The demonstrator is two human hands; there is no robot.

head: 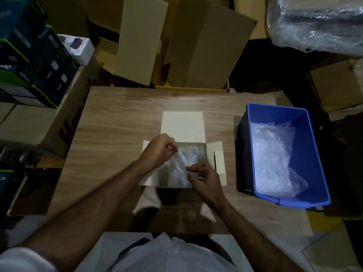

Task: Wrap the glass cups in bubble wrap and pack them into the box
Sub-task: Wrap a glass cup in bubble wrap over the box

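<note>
Both hands, left hand [159,150] and right hand [204,178], pinch the bubble wrap [176,165] over the open white box [183,124] on the bench [117,118], probably tucking padding around cups.

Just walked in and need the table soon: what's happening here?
A person is packing at the wooden table. Both hands work a clear sheet of bubble wrap over the open white cardboard box: the left hand pinches its upper edge, the right hand its lower right edge. What it covers is too blurred to tell. More bubble wrap lies in the blue plastic bin on the right.
</note>
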